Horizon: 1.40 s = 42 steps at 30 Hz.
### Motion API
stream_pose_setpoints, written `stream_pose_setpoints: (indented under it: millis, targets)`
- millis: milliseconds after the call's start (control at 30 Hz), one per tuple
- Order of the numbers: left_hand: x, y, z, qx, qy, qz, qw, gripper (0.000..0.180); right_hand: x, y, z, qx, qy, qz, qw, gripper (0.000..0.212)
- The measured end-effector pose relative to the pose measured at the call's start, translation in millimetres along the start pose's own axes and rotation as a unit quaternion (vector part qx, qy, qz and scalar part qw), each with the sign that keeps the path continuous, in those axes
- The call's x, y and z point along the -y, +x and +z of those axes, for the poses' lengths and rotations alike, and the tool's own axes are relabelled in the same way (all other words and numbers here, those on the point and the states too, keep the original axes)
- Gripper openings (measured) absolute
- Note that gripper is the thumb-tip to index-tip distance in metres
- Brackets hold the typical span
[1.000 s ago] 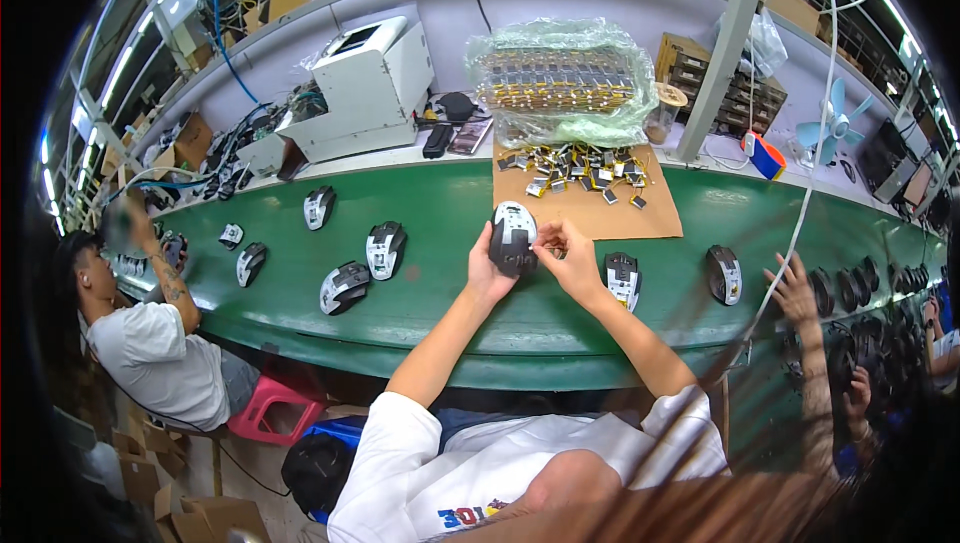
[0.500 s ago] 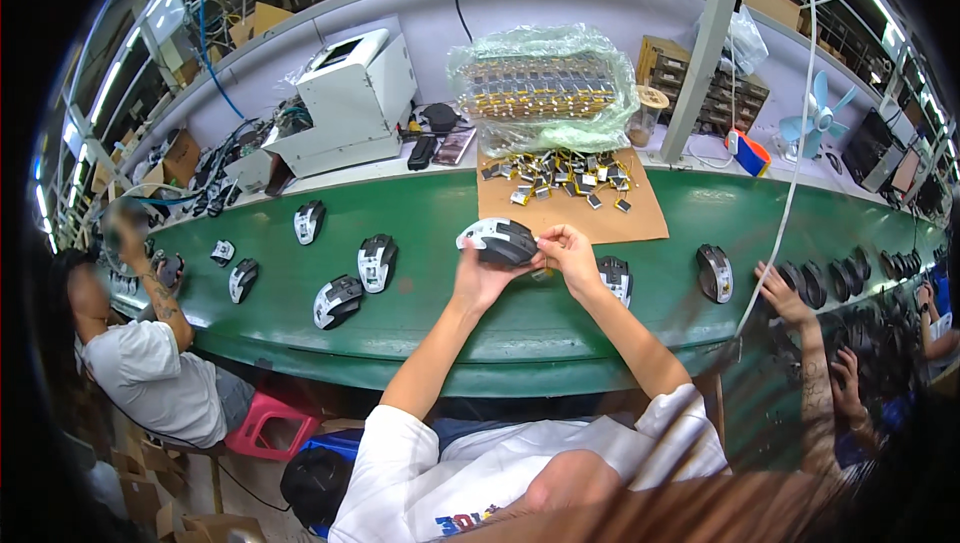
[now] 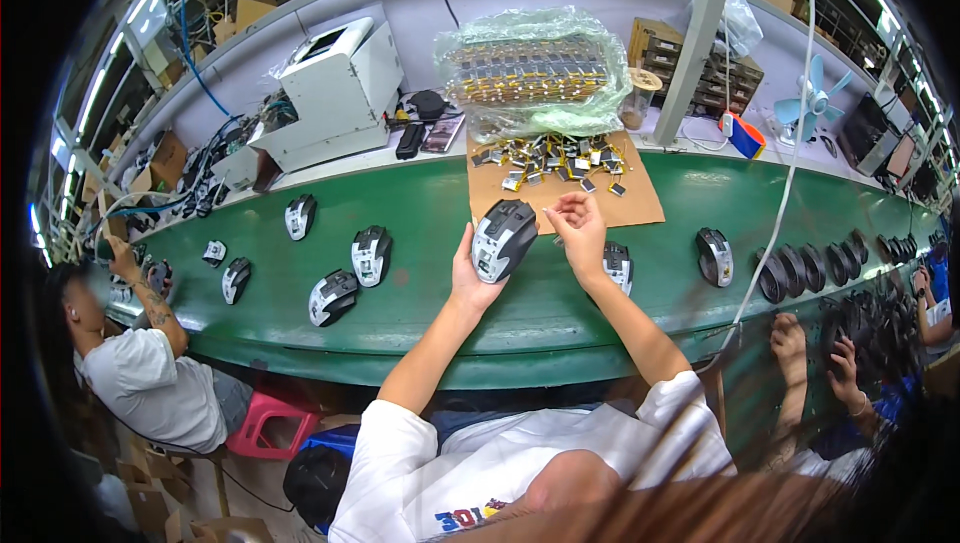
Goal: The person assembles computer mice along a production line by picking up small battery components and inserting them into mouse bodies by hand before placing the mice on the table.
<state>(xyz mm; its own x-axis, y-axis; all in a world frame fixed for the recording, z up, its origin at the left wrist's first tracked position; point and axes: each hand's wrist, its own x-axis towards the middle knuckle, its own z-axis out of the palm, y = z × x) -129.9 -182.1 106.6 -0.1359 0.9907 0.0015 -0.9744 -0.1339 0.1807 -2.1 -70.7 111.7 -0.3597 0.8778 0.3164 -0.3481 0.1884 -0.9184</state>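
Note:
My left hand grips a computer mouse with a grey-and-black shell, held tilted above the green bench. An opening in its pale part shows inner parts. Just right of it, apart from the mouse, my right hand has thumb and index finger pinched together. Something small and pale shows at the fingertips, too small to name. Behind my right wrist lies another mouse, partly hidden. Beyond my hands, loose battery packs with yellow edges and wires are heaped on a cardboard sheet.
Several similar mice lie to my left, and one mouse to my right. Dark mouse shells stand in a row farther right. A bubble-wrapped stack and a white machine stand behind. Co-workers sit on both sides.
The mouse has been turned more upright in my left hand, its pale end now toward me. My right hand has come away from it. The co-worker's hand at right has drawn back from the bench.

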Motion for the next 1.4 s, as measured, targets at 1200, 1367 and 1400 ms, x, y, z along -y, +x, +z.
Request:
stream_pose_setpoints:
  millis: [1200,1367,1400]
  targets:
    - [-10.0,7.8,-36.9,0.01,0.035,0.051,0.998,0.048,-17.6,-56.7,49.9,0.142,-0.319,-0.314,0.883,0.015]
    - [-8.4,4.1,-28.3,0.009,0.089,0.071,0.994,0.047,-16.4,-60.7,49.2,0.144,-0.297,-0.305,0.894,0.016]
    - [-6.2,4.3,-25.0,0.006,0.089,0.069,0.994,0.047,-15.9,-61.1,48.3,0.143,-0.296,-0.302,0.895,0.016]
